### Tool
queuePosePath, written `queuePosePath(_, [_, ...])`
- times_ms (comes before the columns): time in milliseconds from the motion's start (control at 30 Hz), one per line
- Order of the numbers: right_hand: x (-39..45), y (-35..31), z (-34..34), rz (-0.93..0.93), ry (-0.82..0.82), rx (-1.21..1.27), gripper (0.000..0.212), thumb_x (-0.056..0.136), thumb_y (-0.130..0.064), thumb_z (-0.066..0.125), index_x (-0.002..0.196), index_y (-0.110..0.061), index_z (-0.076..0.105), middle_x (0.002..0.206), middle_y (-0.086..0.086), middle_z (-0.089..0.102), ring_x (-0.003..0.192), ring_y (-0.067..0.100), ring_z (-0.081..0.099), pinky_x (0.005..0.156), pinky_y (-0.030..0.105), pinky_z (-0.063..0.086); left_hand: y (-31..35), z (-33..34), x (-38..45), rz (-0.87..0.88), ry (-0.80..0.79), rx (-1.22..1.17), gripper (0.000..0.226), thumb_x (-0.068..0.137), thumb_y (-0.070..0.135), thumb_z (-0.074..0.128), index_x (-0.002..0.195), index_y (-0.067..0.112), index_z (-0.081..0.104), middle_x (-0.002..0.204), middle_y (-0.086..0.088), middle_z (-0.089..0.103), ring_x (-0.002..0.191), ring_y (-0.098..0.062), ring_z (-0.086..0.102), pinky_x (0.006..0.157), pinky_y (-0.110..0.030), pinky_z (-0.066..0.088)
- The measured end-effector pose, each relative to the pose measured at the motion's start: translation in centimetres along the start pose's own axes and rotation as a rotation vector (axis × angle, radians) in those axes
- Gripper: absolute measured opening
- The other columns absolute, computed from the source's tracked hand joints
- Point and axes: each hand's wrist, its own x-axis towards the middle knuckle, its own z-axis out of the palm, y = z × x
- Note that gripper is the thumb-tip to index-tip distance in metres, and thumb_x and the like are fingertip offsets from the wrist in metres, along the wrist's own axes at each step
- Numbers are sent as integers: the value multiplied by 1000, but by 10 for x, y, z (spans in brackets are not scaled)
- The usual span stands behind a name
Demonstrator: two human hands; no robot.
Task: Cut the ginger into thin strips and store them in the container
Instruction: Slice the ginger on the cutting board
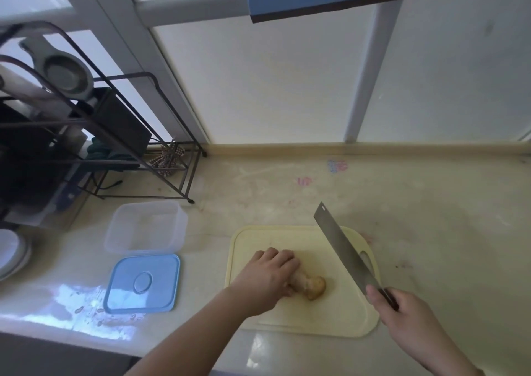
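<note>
Ginger [311,286]: being held down mid-cutting board [304,318] by the left hand [265,279], fingers curled over it. Cleaver [342,247]: being gripped by the right hand [402,315] above the board's right edge, raised. Container [145,227], lid [142,283]: left of the board, apart, on the surface [431,217].

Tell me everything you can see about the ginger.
The ginger is one whole, uncut, knobbly piece with tan skin, lying on its side on the pale yellow cutting board. The left hand grips its left end, hiding that part. The cleaver, held by the right hand, is raised clear of it.
</note>
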Motion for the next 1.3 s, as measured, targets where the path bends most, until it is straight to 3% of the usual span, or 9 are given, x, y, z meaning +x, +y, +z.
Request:
queuePosePath(167, [-3, -3, -2, 17, -36, -2, 51, 92, -51, 55, 59, -14, 43, 50, -6, 40, 49, 13, 41, 53, 32, 31, 5, -6, 15, 97, 105, -13, 75, 72, 3, 76, 139, 19, 47, 138, -1, 47, 119, -27, 51, 91, -38, 53])
queuePosePath(300, [-7, -4, -1, 10, -81, 1, 51, 92, -54, 51, 61, -15, 48, 51, -6, 44, 49, 10, 42, 54, 31, 31, 0, -1, 14, 95, 267, -68, 49, 83, 7, 76, 127, 20, 59, 140, -7, 49, 126, -31, 50, 91, -41, 55])
queuePosePath(433, [-12, -4, 10, 60, -126, 117, 53, 97, -53, 40, 66, -14, 59, 46, -8, 51, 42, 2, 43, 55, 25, 35, 10, 7, -15, -114, 422, -183, 37, 93, 32, 66, 129, 31, 60, 139, -3, 46, 116, -28, 50, 88, -37, 54])
queuePosePath(533, [-17, -4, 24, 62, -191, 117, 50, 101, -49, 36, 70, -16, 58, 49, -8, 51, 45, 3, 45, 56, 23, 37, 36, 17, -30, -390, 503, -518, 42, 88, 45, 68, 129, 44, 55, 141, 14, 38, 128, -13, 43, 99, -16, 44])
queuePosePath(700, [-23, -12, 40, -1, -268, -2, 46, 101, -47, 38, 68, -20, 55, 56, -6, 54, 55, 3, 49, 64, 26, 41, 62, 24, -27, -636, 684, -803, 49, 85, 28, 78, 126, 44, 56, 145, 21, 41, 133, 0, 46, 100, -12, 45])
queuePosePath(833, [-28, -14, 47, 18, -305, -54, 44, 103, -48, 33, 73, -21, 51, 61, -5, 52, 57, 3, 49, 63, 23, 40, 77, 22, -24, -768, 637, -1011, 75, 82, 2, 80, 135, 41, 44, 145, 15, 42, 123, 8, 51, 93, -14, 51])
queuePosePath(1033, [-31, -21, 54, 162, -410, 146, 47, 99, -57, 31, 76, -19, 47, 47, -7, 40, 38, 8, 32, 42, 21, 27, 86, 24, -16, -868, 663, -1017, 63, 88, 6, 75, 141, 31, 50, 124, 10, 55, 87, -8, 64, 77, -13, 51])
queuePosePath(1133, [-30, -26, 51, 211, -418, 220, 52, 95, -65, 28, 77, -17, 40, 52, -5, 31, 43, 12, 23, 44, 24, 20, 85, 16, -5, -883, 662, -1017, 58, 89, 12, 75, 132, 43, 51, 122, 12, 55, 84, -6, 64, 74, -11, 50])
queuePosePath(1300, [-31, -26, 52, 195, -406, 216, 52, 96, -63, 27, 76, -17, 40, 50, -5, 32, 40, 12, 23, 43, 21, 19, 85, 8, -2, -879, 612, -980, 51, 90, 15, 75, 130, 36, 51, 123, 16, 50, 86, -1, 62, 72, -7, 47])
